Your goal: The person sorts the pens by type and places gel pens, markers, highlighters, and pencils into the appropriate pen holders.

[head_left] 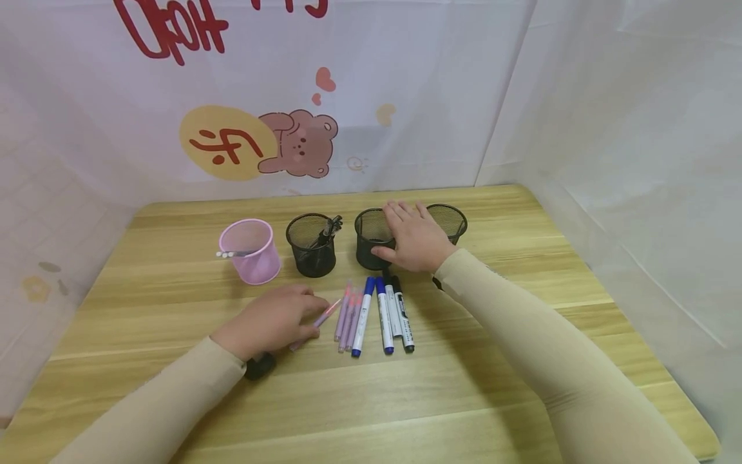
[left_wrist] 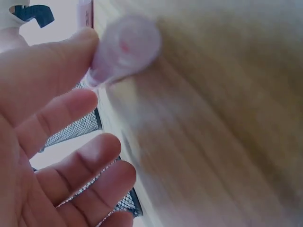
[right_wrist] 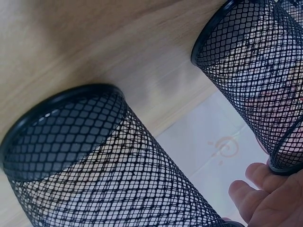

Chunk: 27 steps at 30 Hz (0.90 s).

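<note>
Purple, slender and pink-tipped, the pen (head_left: 327, 314) pinched by the left hand (head_left: 274, 319) just left of similar pens (head_left: 348, 321) could slip if that thumb-and-finger hold slackens, while the right hand (head_left: 416, 237), fingers extended over a round black mesh cup (head_left: 368, 252), might tip it by pressing.

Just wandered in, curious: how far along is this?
Seemingly done: white-tipped pens lean in the pink cup, black pens in the black cup beside it. In hand: the left grip pinches a purple pen; the right grip is at another black cup. Probably left: loose purple pens and markers on the table.
</note>
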{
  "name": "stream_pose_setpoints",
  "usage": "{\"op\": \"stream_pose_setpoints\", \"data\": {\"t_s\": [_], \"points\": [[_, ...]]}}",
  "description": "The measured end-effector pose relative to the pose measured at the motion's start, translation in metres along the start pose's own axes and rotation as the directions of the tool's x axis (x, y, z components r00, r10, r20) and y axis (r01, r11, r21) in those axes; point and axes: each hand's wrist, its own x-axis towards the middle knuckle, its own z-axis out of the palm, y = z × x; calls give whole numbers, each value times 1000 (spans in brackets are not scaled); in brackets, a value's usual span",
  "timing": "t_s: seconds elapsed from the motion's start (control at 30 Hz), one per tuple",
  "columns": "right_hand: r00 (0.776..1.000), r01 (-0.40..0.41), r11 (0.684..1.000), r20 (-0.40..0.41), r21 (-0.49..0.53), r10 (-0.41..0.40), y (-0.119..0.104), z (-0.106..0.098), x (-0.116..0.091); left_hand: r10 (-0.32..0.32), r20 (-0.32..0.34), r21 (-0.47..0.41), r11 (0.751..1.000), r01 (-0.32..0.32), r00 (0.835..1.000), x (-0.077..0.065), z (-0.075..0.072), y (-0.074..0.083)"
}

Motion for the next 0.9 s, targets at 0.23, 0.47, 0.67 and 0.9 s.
{"op": "stream_pose_setpoints", "data": {"t_s": [0.23, 0.47, 0.67, 0.9], "points": [[1000, -6, 1000, 12, 14, 6, 0, 1, 0, -47, 30, -107, 993, 50, 998, 0, -3, -8], [1000, -7, 1000, 5, 18, 6, 0, 2, 0, -40, 74, -194, 980, 54, 996, 5, -3, -21], [1000, -7, 1000, -2, 22, 7, 1, 2, 0, -12, 122, -219, 975, 39, 992, 9, -6, -28], [1000, -5, 1000, -5, 21, 6, 0, 1, 0, -11, 150, -208, 977, 42, 989, 10, -11, -28]]}}
